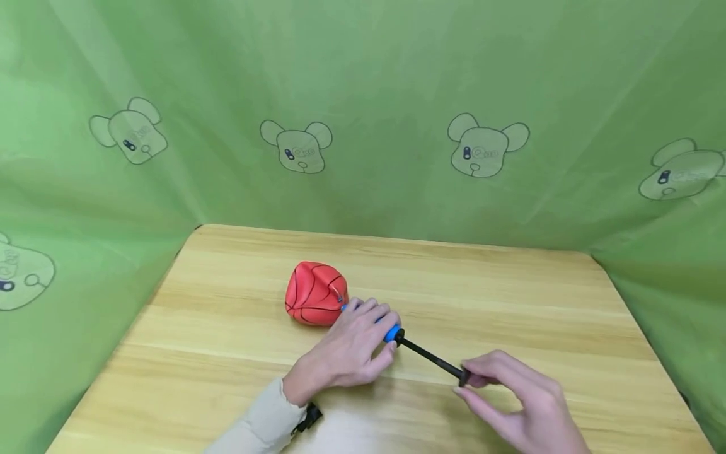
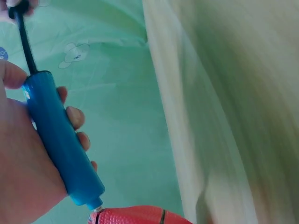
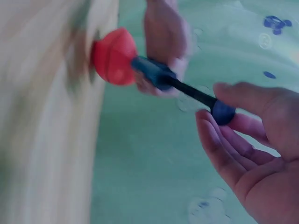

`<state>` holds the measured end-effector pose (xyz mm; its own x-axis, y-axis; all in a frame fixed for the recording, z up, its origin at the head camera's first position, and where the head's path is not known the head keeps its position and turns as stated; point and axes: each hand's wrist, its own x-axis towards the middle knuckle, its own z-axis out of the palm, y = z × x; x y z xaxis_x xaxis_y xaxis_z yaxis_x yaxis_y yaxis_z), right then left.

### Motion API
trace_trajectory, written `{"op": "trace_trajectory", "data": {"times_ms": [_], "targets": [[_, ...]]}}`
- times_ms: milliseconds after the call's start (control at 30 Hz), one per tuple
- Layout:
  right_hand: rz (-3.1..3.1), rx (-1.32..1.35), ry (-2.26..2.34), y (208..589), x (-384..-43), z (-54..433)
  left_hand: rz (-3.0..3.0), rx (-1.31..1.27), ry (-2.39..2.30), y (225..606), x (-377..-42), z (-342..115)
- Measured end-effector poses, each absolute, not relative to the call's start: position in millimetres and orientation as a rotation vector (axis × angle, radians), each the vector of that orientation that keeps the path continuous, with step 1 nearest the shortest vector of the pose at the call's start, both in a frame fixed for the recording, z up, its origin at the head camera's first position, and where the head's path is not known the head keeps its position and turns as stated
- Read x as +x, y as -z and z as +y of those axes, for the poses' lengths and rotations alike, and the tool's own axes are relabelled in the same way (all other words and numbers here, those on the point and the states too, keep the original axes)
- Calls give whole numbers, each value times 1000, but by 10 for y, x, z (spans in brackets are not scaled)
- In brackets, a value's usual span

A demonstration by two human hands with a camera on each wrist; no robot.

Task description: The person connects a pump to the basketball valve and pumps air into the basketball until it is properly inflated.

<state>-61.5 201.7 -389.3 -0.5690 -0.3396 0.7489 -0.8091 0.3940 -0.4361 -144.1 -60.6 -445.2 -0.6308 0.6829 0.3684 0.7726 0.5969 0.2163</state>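
My left hand (image 1: 357,343) grips the blue barrel of a small hand pump (image 2: 63,140), its fingers wrapped round it. The pump's nozzle end meets a red ball (image 1: 314,295) with black lines, which is dented and partly deflated. A black rod (image 1: 431,359) stands well out of the barrel. At the rod's far end, my right hand (image 1: 522,397) pinches the round black knob (image 3: 223,112) between thumb and fingers. The left wrist view shows the nozzle's metal tip (image 2: 98,209) right at the ball's surface.
Everything is on or over a light wooden table (image 1: 227,265). A green curtain (image 1: 386,195) with printed bear heads hangs behind and beside it. A black strap piece (image 1: 309,417) sits at the left sleeve's cuff.
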Motion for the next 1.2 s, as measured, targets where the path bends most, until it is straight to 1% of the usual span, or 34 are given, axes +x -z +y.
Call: {"op": "trace_trajectory", "data": {"times_ms": [200, 367, 467, 667, 767, 867, 1100, 1200], "targets": [[-2155, 987, -1127, 4141, -875, 1793, -2562, -1190, 476, 4459, -1440, -578], [-2167, 1021, -1131, 4232, -930, 1686, -2537, -1230, 508, 4474, -1445, -615], [-2169, 997, -1125, 4149, -852, 1752, -2532, -1222, 525, 4458, -1459, -650], [-2103, 966, -1122, 3867, -623, 1965, -2535, -1227, 507, 4391, -1500, -672], [-2065, 989, -1113, 3813, -604, 1966, -2543, -1232, 500, 4374, -1502, -664], [-2070, 1005, -1115, 3873, -669, 1899, -2559, -1226, 499, 4380, -1482, -647], [-2138, 1010, -1160, 4194, -913, 1661, -2559, -1203, 480, 4464, -1441, -599], [-2182, 996, -1157, 4254, -963, 1628, -2546, -1191, 481, 4487, -1456, -593]]}}
